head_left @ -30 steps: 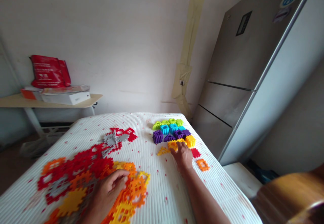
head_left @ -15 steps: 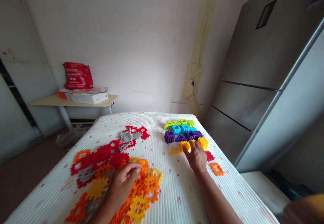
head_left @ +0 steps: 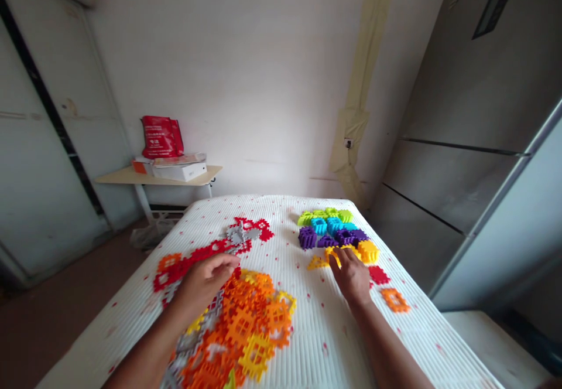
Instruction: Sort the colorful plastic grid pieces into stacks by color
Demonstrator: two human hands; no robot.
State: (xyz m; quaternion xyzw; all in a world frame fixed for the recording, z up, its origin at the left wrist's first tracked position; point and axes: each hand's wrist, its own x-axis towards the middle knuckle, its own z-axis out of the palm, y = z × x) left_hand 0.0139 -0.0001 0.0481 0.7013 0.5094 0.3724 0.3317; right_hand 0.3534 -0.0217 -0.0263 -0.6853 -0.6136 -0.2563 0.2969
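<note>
My left hand hovers over the left pile, fingers loosely bent and thumb apart, with nothing visible in it. Beneath and around it lie red toothed plastic building pieces. To its right spreads a heap of orange toothed pieces, with a yellow window-shaped piece at its front. My right hand is at the row of yellow pieces, its thumb and fingertips closed around a yellow block that they partly hide. Beside those fingers stands another yellow block.
Behind the yellow row stand purple blocks, blue blocks and green blocks. A red piece and an orange square lie right of my hand. Grey pieces lie at the back left. A refrigerator flanks the table.
The view has turned left, so everything appears further right. My left hand has moved away from the orange heap, left and forward over the red pieces. My right hand stays at the yellow row.
</note>
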